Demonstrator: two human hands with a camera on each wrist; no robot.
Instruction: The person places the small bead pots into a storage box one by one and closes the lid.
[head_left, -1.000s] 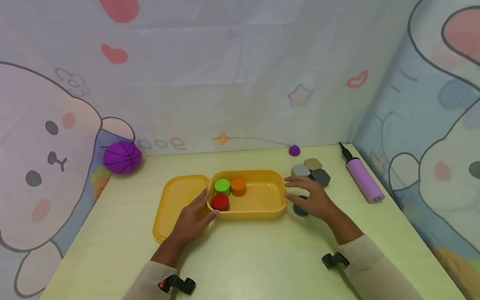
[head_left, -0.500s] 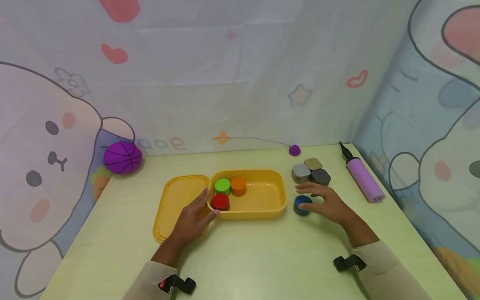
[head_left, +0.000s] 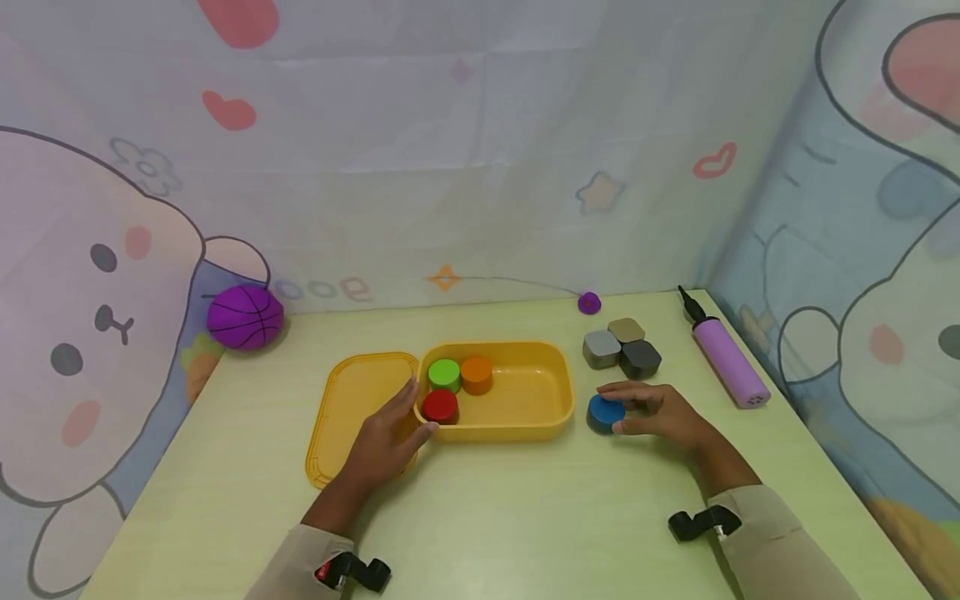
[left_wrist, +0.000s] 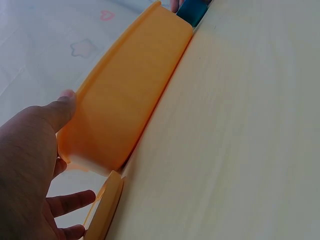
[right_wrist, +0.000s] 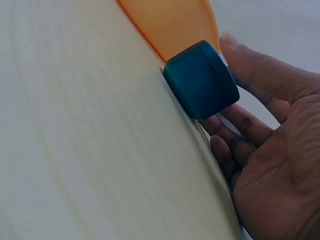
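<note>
A yellow box [head_left: 532,387] on the table holds a red pot [head_left: 440,407], a green pot [head_left: 444,375] and an orange pot [head_left: 477,376] in its left part. My left hand [head_left: 381,447] rests against the box's left end, thumb at the near rim and fingers fairly straight. Its matching lid [head_left: 352,392] lies flat beside the box, partly behind that hand. Right of the box, my right hand [head_left: 663,414] has thumb and fingers around a small round blue pot [head_left: 604,412]. In the right wrist view the blue pot [right_wrist: 200,82] shows a seam near its top.
Behind my right hand stand a light grey block [head_left: 601,348], a beige block [head_left: 626,330] and a dark grey block [head_left: 641,358]. A purple pump [head_left: 729,362] lies at the right edge, a purple ball [head_left: 245,317] sits at far left. A printed curtain [head_left: 480,167] closes the back.
My right hand has moved off the box's right end, to the right and down, and its fingers have come around the blue pot. My left hand has kept its place.
</note>
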